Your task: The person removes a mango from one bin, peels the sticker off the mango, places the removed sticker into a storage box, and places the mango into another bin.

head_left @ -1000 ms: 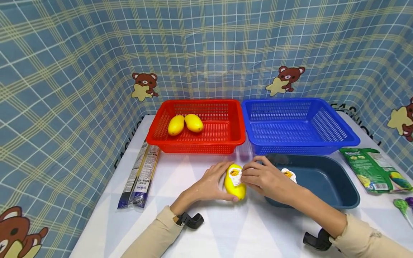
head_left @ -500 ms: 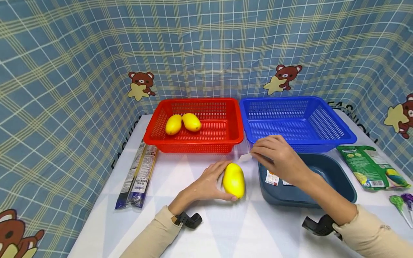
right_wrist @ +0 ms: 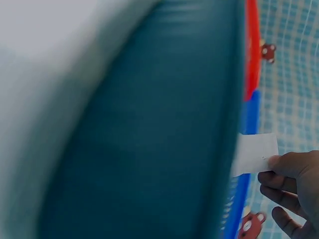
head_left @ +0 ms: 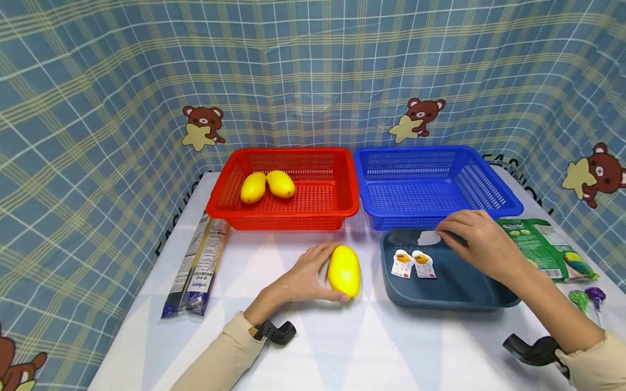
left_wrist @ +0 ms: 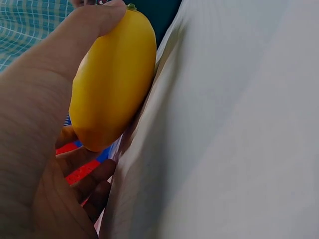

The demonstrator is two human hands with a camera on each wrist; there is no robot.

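My left hand (head_left: 304,278) holds a yellow mango (head_left: 344,271) upright on the table, thumb at its near end and fingertips at its far end. In the left wrist view the mango (left_wrist: 117,79) shows its stem beside the thumb. Between thumb and fingertips my right hand (head_left: 481,241) pinches a small sticker (head_left: 428,238), its plain white side showing, above the back of a dark teal basin (head_left: 440,305). Two stickers with mango pictures, one left (head_left: 402,263) and one right (head_left: 423,264), lie in the basin's left part. The right wrist view shows the pinched sticker (right_wrist: 255,154) close up.
A red basket (head_left: 288,222) at the back left holds two mangoes (head_left: 266,187). Beside it stands a blue basket (head_left: 406,221). Long printed packets (head_left: 198,266) lie at the left. A green bag (head_left: 538,250) and wrapped lollipops (head_left: 584,296) lie right of the basin.
My right hand has peeled the sticker off the mango and carried it right, over the basin. The left hand has kept its grip on the mango. The head view has shifted slightly.
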